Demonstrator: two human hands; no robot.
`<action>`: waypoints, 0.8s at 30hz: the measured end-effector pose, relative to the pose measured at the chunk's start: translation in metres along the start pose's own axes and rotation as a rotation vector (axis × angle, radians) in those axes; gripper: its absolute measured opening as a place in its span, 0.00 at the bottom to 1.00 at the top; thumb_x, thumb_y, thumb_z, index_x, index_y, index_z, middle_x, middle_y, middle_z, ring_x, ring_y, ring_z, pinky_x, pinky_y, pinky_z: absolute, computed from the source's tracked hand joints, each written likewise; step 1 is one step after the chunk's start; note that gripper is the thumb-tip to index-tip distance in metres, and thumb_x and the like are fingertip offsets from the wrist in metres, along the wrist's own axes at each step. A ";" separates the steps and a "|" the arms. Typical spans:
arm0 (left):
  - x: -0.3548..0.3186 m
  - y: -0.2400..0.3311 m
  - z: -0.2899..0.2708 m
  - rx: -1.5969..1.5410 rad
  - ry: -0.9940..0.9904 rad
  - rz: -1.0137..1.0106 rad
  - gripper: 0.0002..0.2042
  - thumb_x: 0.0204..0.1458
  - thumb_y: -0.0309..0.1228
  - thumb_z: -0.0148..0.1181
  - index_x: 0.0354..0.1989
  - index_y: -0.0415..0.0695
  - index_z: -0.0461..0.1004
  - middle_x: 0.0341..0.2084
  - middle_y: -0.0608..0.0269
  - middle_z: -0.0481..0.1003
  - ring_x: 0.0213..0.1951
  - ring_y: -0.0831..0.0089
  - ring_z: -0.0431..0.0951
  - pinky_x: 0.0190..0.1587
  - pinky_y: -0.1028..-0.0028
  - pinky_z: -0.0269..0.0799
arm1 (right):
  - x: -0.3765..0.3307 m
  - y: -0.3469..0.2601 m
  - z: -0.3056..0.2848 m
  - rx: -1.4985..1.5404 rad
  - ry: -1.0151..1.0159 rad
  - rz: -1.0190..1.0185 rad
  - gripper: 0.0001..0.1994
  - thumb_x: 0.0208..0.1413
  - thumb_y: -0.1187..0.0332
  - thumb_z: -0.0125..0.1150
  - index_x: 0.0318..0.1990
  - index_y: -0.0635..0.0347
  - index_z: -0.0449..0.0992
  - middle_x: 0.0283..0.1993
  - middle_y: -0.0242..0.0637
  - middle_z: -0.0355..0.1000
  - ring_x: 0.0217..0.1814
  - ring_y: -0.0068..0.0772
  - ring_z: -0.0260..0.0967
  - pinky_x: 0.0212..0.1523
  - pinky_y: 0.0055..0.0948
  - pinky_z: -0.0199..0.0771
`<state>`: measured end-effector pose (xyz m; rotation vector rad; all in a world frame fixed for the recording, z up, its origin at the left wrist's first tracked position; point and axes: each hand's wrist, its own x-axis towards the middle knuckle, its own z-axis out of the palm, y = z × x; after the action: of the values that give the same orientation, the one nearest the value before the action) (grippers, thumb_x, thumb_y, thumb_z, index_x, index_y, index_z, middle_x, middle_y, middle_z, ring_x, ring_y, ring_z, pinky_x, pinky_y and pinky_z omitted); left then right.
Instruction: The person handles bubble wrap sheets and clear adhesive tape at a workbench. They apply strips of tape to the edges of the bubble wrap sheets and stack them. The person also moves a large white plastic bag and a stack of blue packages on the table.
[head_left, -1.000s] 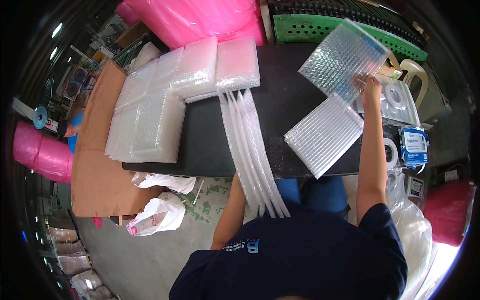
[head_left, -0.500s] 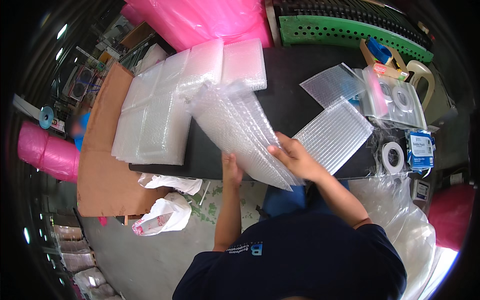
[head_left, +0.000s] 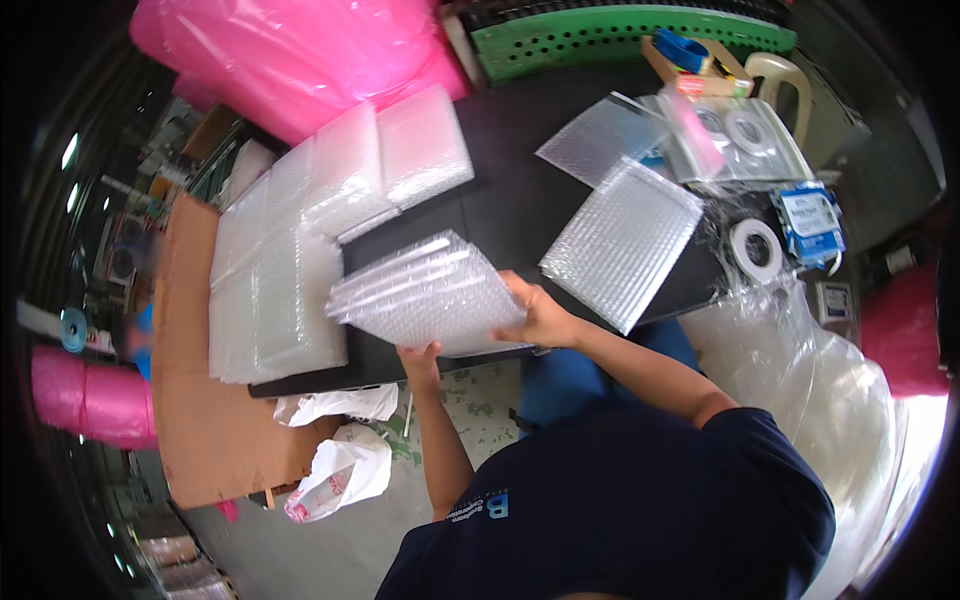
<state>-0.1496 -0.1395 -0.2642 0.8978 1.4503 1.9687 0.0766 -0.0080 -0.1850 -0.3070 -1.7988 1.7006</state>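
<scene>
Between my two hands I hold a stack of clear bubble-wrap pouches [head_left: 430, 292], tilted above the front edge of the black table [head_left: 490, 215]. My left hand [head_left: 422, 366] grips the stack from below, fingers partly hidden under it. My right hand [head_left: 535, 312] clasps its right side, thumb on top. Neat piles of bubble pouches [head_left: 275, 305] cover the table's left part. To the right of the stack lies a separate bubble pouch [head_left: 625, 240], and a flat bubble sheet [head_left: 595, 135] lies behind it.
White tape rolls [head_left: 757, 250], a blue-and-white package [head_left: 808, 222] and a cardboard box with blue tape [head_left: 695, 65] are at the right. A large pink roll [head_left: 310, 60] stands behind. A brown cardboard sheet [head_left: 190, 400] leans at left; white plastic bags [head_left: 345, 475] lie below.
The stack has swung from upright and fanned out to a flatter, more level position, its layered edges now facing left. Both hands moved left and still hold it. The view has shifted.
</scene>
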 end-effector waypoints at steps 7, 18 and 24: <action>0.004 0.008 0.012 0.085 -0.055 -0.022 0.38 0.43 0.41 0.70 0.59 0.39 0.55 0.57 0.57 0.60 0.58 0.65 0.61 0.61 0.65 0.54 | -0.009 -0.004 -0.003 -0.048 0.091 0.045 0.23 0.41 0.74 0.69 0.49 0.61 0.71 0.44 0.40 0.73 0.46 0.32 0.70 0.49 0.31 0.67; -0.013 0.054 0.184 -0.695 -0.136 -0.755 0.51 0.41 0.74 0.41 0.65 0.45 0.49 0.59 0.56 0.58 0.64 0.57 0.51 0.60 0.38 0.43 | -0.053 -0.048 -0.202 -1.242 0.654 -0.320 0.27 0.32 0.86 0.49 0.43 0.49 0.77 0.55 0.40 0.64 0.63 0.46 0.57 0.67 0.62 0.35; -0.029 -0.009 0.260 -0.283 0.020 -1.000 0.48 0.39 0.62 0.61 0.64 0.42 0.51 0.62 0.54 0.54 0.64 0.56 0.51 0.62 0.43 0.43 | -0.123 0.044 -0.243 -1.347 0.269 0.006 0.24 0.45 0.81 0.51 0.49 0.41 0.71 0.64 0.40 0.55 0.71 0.46 0.45 0.67 0.63 0.36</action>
<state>0.0690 -0.0009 -0.2259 -0.0251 1.2165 1.3383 0.3021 0.1246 -0.2715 -1.0044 -2.4173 0.1665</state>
